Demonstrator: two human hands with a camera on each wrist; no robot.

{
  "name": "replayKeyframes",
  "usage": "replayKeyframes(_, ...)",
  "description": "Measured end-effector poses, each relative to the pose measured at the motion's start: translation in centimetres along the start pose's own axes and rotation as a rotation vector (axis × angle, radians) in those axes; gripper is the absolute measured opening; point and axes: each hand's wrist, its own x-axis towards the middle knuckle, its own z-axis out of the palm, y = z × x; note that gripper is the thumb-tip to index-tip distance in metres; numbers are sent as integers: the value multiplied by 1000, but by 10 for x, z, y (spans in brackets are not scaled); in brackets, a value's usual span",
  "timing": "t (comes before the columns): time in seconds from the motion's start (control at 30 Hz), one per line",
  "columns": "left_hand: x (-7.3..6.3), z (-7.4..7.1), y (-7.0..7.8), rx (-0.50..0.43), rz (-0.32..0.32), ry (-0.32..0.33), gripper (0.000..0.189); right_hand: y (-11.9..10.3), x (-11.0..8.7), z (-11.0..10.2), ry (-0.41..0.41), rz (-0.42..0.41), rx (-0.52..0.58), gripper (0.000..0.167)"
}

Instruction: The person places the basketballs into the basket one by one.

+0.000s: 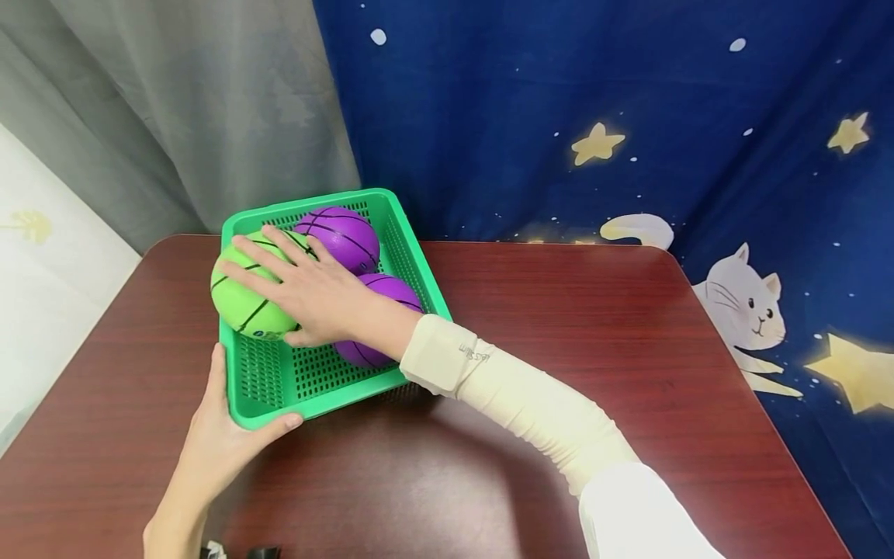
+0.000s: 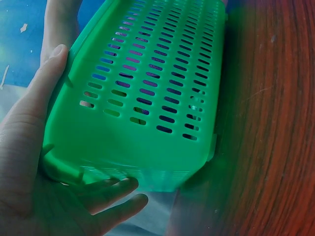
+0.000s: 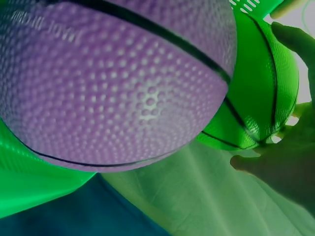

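A green plastic basket (image 1: 335, 404) with perforated walls stands at the far left of the table. My left hand (image 1: 226, 439) grips its near left corner, the thumb along the front rim and the fingers against the left side. Inside the basket a lime-green ball (image 1: 244, 299) with black lines sits high at the left, overlapping the rim. My right hand (image 1: 324, 299) rests on this ball with fingers spread across its top. Two purple balls lie in the basket, one at the back (image 1: 342, 237) and one (image 1: 359, 355) partly hidden under my right wrist.
The dark red wooden table (image 1: 559, 334) extends to the right of the basket. Behind it hang a grey curtain (image 1: 209, 101) and a blue curtain (image 1: 503, 116) with stars and a cat. Small dark objects (image 1: 264, 553) show at the bottom edge.
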Motion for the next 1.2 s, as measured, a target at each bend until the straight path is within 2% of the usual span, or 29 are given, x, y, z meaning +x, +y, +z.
replayKeyframes(0.17,-1,0,1,5,8,5,121,5,-10,-3,10,28,95,106)
replayKeyframes(0.33,-1,0,1,9,24,10,122,19,-31,-4,36,94,197,102)
replayKeyframes(0.5,-1,0,2,6,18,11,122,45,-62,2,91,180,341,98)
replayKeyframes(0.67,-3,-1,1,6,2,9,123,78,-107,16,146,259,433,94)
replayKeyframes(0.8,-4,-4,-1,17,-1,11,124,105,-145,29,161,389,445,92)
replayKeyframes(0.93,-8,-9,-2,47,-28,10,123,122,-178,44,147,494,427,94)
replayKeyframes(1.07,-11,-12,-2,54,-38,11,122,129,-204,58,131,534,354,97)
replayKeyframes(1.2,-12,-13,-2,42,-21,16,123,130,-226,72,93,564,215,103)
